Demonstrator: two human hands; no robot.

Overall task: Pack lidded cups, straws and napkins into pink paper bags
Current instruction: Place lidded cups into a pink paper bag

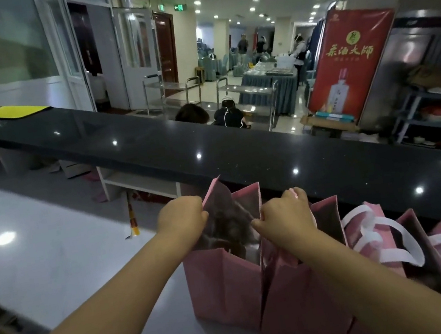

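A pink bag (223, 282) stands on the grey bench (163, 305). The left hand (182, 219) and right hand (284, 214) each have a pinching grip on its rim, spreading the mouth. This looks like the opening step. Next, a cup needs lowering in upright. Other bags (382, 230) stand just right, below the black ledge (239, 149).

Long glossy black counter (151, 137) crossing frame. Folded yellow cloth (9, 111) on its far left end. Red banner (347, 65) with bottle picture standing beyond, right. Steel trolleys (172, 86) behind counter. Cluttered metal shelving (436, 115) far right. Green exit sign (179, 7) overhead.
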